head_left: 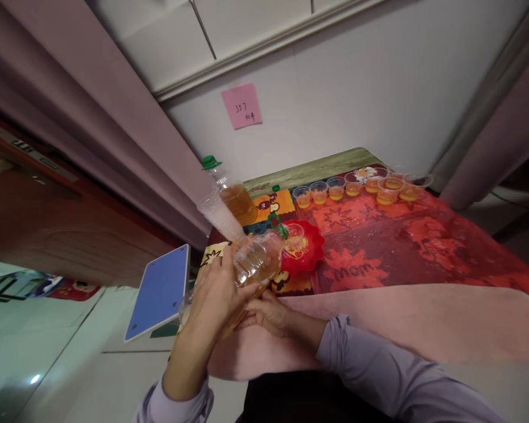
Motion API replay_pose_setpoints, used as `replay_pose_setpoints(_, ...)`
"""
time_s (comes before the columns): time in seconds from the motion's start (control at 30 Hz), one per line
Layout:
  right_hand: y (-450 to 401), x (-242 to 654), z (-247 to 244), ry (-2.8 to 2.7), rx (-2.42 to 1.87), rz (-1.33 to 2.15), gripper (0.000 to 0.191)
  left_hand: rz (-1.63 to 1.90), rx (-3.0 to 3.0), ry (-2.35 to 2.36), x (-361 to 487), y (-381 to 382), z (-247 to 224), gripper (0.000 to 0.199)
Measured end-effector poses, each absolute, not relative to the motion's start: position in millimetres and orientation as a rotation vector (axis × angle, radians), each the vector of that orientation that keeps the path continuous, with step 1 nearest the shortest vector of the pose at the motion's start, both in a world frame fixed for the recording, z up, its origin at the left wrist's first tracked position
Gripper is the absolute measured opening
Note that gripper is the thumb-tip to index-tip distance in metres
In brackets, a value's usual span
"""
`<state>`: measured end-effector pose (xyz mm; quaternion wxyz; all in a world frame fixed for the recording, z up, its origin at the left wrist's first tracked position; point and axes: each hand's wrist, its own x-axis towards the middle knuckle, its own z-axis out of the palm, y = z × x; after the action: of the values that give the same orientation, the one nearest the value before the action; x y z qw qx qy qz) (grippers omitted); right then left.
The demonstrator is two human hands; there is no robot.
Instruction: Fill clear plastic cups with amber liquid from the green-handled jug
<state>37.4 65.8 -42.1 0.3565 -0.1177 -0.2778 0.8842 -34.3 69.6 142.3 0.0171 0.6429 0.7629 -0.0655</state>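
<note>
A: What is hard to make out?

B: The mouth of the clear bottle [258,261] blends into a clear cup [296,232] at the red dish [315,252]; whether the two touch cannot be told. The left hand [214,291] hides much of the bottle's rear, and some fingertips of the right hand [268,314] are lost beneath it.

A: Where is the bottle?

B: Tilted over the table's [379,317] left end, neck toward the dish, beside a stack of cups [223,216].

A: And the hands?

B: The left reaches up from the lower left, fingers wrapped over the bottle. The right comes in from the right, lower, its fingers bent around the underside, gripping it too.
</note>
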Motion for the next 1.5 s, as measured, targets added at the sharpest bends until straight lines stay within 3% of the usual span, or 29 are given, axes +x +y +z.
replay_pose_setpoints(1.5, 67.3, 36.5, -42.2, -0.700, -0.305, 2.306, 0.062, -0.166, 2.017, 2.376, -35.3, 70.4, 139.9, 0.083)
